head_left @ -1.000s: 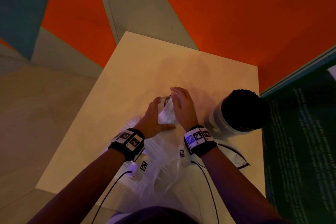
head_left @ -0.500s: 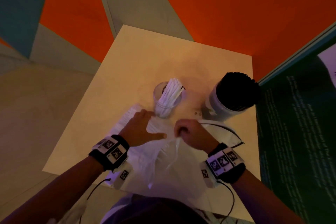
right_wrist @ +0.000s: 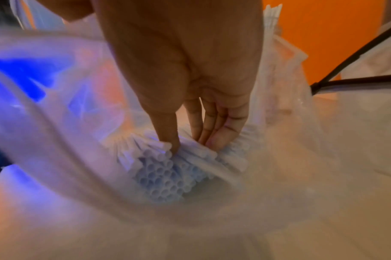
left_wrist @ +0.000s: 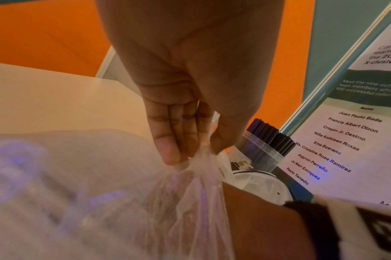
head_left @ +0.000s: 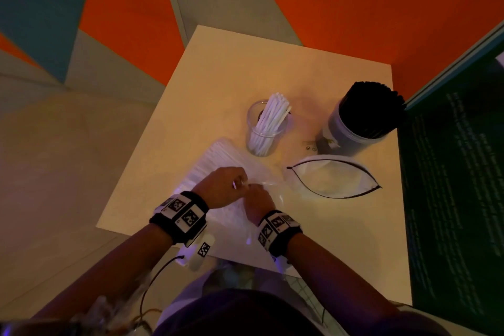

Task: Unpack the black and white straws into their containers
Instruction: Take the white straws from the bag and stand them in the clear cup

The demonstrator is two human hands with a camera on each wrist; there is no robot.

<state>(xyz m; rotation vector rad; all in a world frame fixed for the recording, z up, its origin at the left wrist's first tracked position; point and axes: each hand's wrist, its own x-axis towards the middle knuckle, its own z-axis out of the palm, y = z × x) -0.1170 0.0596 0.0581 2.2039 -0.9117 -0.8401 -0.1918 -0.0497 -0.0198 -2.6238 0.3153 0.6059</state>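
Note:
A clear plastic bag (head_left: 218,158) of white straws lies on the table's near side. My left hand (head_left: 242,181) pinches the bag's gathered mouth (left_wrist: 196,168) between thumb and fingers (left_wrist: 172,154). My right hand (head_left: 256,196) is inside the bag (right_wrist: 56,140); its thumb and fingers (right_wrist: 214,140) grip a bunch of white straws (right_wrist: 165,176) by their ends. A clear glass (head_left: 268,128) beyond the bag holds white straws leaning right. A grey tub (head_left: 351,131) at the right is packed with black straws (left_wrist: 270,135).
An empty zip bag (head_left: 331,177) with a black rim lies open in front of the tub. A dark printed board (head_left: 452,172) stands along the table's right edge (head_left: 401,199). The beige table (head_left: 245,68) is bare at the back.
A second ago both hands were at the clear glass with white straws. They drew back to the bag; now the left pinches its mouth and the right grips straws inside.

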